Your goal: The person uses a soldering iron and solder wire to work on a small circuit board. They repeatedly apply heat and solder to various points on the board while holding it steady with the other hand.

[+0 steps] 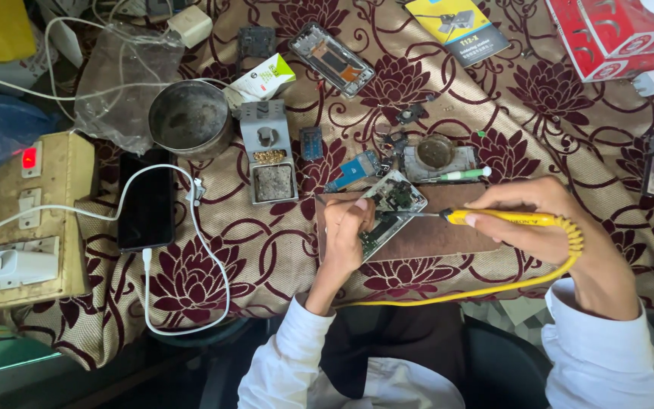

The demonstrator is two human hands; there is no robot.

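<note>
hands (346,227), yellow soldering iron (509,218), opened phone (389,208)

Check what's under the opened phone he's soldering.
Opened phone lies on a brown board, which sits on the patterned cloth. Left hand covers its lower end; what lies directly beneath is hidden.

This is a small phone-repair bench: a table under a floral cloth (266,250) holds an opened phone (332,59), a loose circuit board (391,208), a soldering-iron stand (268,151), a yellow soldering iron (505,219) (coiled cord attached) and a worn power strip (28,227).
</note>
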